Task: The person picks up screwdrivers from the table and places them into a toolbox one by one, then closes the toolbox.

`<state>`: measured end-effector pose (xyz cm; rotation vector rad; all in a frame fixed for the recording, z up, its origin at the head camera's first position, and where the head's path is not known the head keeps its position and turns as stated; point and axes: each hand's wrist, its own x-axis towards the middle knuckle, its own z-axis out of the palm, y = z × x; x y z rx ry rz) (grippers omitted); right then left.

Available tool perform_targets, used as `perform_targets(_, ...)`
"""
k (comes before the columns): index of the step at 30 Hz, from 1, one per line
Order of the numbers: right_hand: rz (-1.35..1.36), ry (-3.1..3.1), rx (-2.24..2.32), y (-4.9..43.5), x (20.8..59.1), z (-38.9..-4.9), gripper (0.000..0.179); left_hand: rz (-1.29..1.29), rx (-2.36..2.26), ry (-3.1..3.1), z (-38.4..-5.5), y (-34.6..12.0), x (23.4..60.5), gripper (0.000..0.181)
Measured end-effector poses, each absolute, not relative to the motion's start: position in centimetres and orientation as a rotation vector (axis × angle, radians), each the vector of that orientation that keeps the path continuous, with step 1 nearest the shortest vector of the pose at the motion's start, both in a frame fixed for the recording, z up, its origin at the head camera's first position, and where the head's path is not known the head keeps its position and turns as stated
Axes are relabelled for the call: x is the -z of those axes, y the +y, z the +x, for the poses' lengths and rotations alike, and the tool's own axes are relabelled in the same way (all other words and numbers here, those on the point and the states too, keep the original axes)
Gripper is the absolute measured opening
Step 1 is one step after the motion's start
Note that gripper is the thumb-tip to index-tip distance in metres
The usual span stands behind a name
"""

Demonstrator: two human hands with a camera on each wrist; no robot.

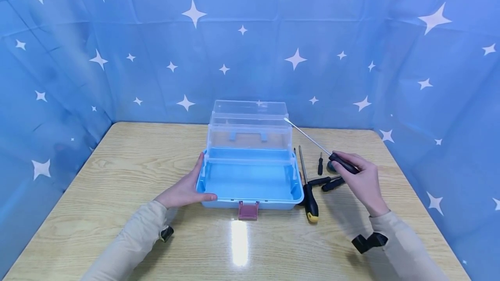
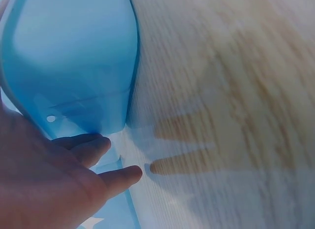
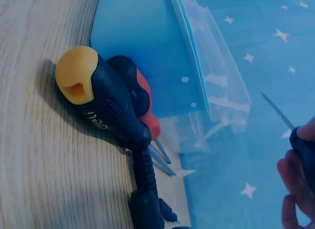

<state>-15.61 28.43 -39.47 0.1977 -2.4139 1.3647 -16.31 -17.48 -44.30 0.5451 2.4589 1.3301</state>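
Observation:
A light blue toolbox [image 1: 250, 181] stands on the table with its clear hinged lid [image 1: 254, 118] raised and its pink latch [image 1: 248, 210] hanging at the front. My left hand [image 1: 183, 191] rests against its left side, fingers straight along the wall and thumb lying at the front rim. The left wrist view shows those fingers [image 2: 123, 179] extended beside the blue wall. In my right hand [image 1: 366, 181] is a screwdriver [image 1: 312, 139], gripped by its dark handle. Its bare shaft points up and left, the tip overlapping the lid's right edge in the head view.
Right of the toolbox lies a large black-and-yellow screwdriver [image 1: 310, 203], with a red-and-black one [image 3: 142, 93] beside it. Several smaller black screwdrivers [image 1: 320, 166] lie behind. A blue star-patterned cloth [image 1: 250, 47] encloses the wooden table [image 1: 140, 159] at the back and sides.

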Motion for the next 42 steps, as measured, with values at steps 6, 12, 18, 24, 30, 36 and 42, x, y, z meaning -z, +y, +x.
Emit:
perform_targets(6,0.333,-2.418,-1.409,26.8,38.0,-15.0,0.027,0.54,-1.325,2.459,-16.4,-17.5,44.3,0.126)
perform_targets(12,0.454,-2.423,-1.432,25.4,37.1,-14.6,0.027,0.538,-1.328,2.454,-16.4,-17.6,44.4,0.125)
perform_targets(18,0.504,-2.47,-1.387,24.6,36.9,-14.5,0.027,0.54,-1.321,2.463,-16.4,-17.6,44.3,0.125)
perform_targets(24,0.539,-2.497,-1.345,24.3,37.8,-15.1,0.028,0.551,-1.353,2.443,-16.4,-17.5,44.2,0.127)
perform_targets(30,0.57,-2.525,-1.352,23.8,38.2,-15.3,0.028,0.546,-1.356,2.438,-16.3,-17.5,44.1,0.126)
perform_targets(36,0.643,-2.521,-1.403,22.7,37.5,-14.9,0.027,0.536,-1.34,2.45,-16.3,-17.4,44.1,0.126)
perform_targets(42,0.732,-2.53,-1.493,22.2,38.0,-14.9,0.028,0.524,-1.345,2.447,-16.2,-17.3,44.1,0.125)
